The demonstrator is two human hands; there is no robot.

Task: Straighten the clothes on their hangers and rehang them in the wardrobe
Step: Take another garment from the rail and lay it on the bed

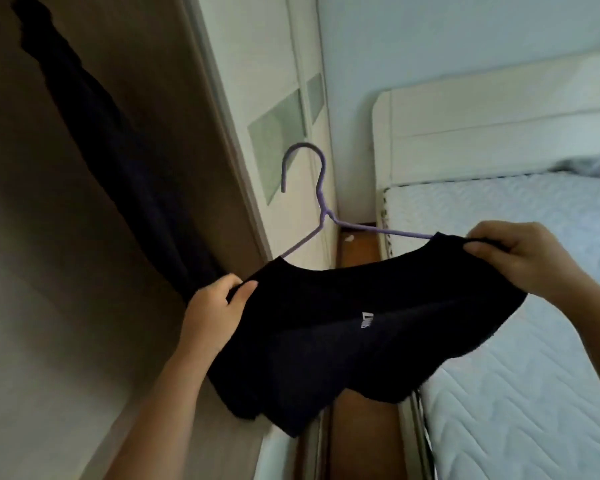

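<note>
Black shirt (343, 327) pinched between both hands' fingers (482, 251).

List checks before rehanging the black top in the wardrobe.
1. Left hand grip on black top shoulder: ok.
2. Right hand grip on other shoulder: ok.
3. Purple hanger hook free, pointing up: ok.
4. Top smooth on hanger: not ok, fabric bunched below the collar.
5. Wardrobe open: ok, dark garment hanging inside.
6. Where the hook will land: cannot tell, out of view.
</note>
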